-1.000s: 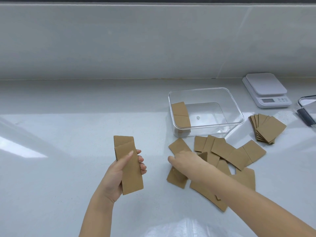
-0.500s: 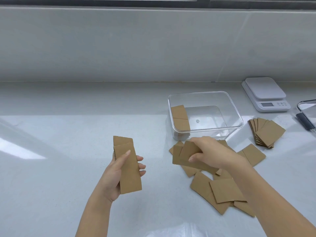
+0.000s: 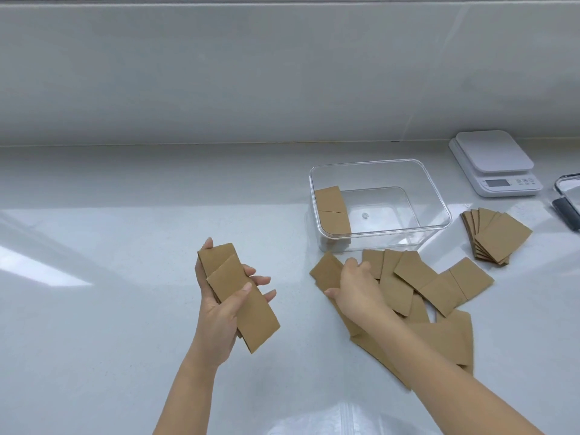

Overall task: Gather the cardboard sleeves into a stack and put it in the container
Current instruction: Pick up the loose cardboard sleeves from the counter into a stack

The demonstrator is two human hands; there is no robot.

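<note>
My left hand (image 3: 219, 312) holds a small stack of brown cardboard sleeves (image 3: 241, 296) above the counter, the top one skewed. My right hand (image 3: 357, 287) is down on the left end of the loose pile of sleeves (image 3: 439, 287), with thumb and fingers closed across the leftmost sleeve (image 3: 326, 271). The clear plastic container (image 3: 439, 196) stands just behind the pile. A few sleeves (image 3: 331, 211) lean against its left inner wall.
A fanned stack of sleeves (image 3: 499, 237) lies to the right of the container. A white kitchen scale (image 3: 496, 164) sits at the back right. A clear lid with a dark clip (image 3: 568, 199) is cut off at the right edge. A wall rises behind the counter.
Half a second ago my right hand held a sleeve lifted above the pile. Now it is back down on the pile's left end. The top sleeve in my left hand sits more skewed.
</note>
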